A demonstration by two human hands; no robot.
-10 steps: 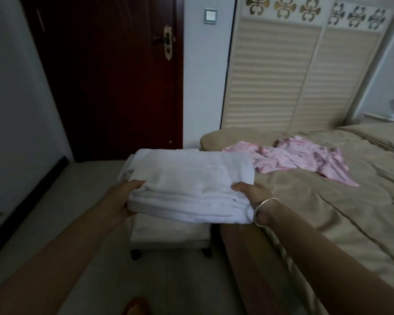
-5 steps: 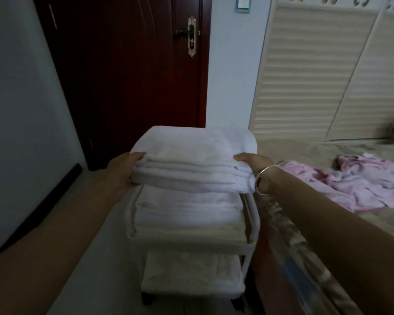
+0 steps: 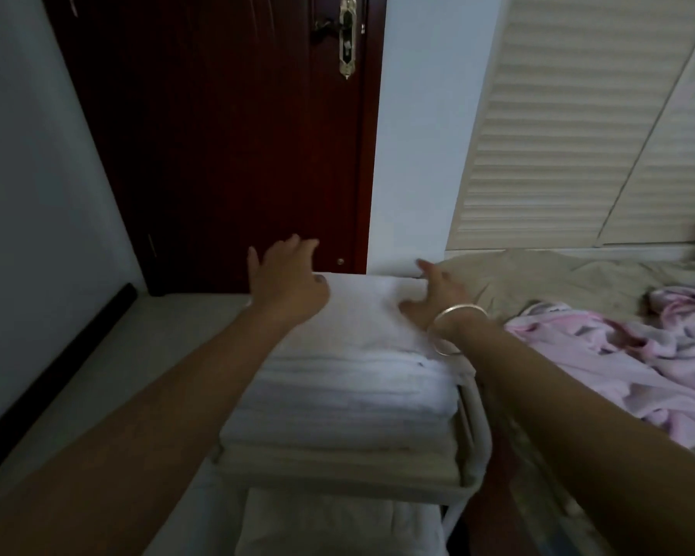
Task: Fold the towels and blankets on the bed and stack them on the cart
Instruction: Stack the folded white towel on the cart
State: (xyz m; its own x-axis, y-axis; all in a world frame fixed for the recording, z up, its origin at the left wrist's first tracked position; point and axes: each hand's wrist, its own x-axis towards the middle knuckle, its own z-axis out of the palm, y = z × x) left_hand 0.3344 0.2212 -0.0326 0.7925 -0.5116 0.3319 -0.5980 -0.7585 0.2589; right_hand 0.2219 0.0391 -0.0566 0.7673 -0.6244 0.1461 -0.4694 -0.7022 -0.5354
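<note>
Left hand (image 3: 285,282) and right hand (image 3: 434,298) were splayed, gripping nothing, over the central towel stack (image 3: 350,379); it could be toppled by uneven pressure.

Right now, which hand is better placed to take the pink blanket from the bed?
Probably the right. The right hand lies at the bed-side edge of the folded white towels, nearer the pink blanket; the left hand is at their other side, toward the door.

We have set the folded white towel (image 3: 372,319) atop the stack (image 3: 338,419) on the cart (image 3: 479,431). Our left hand (image 3: 287,280) has let go, spread at its 10 o'clock corner; our right hand (image 3: 438,294) lies flat at 2 o'clock.
</note>
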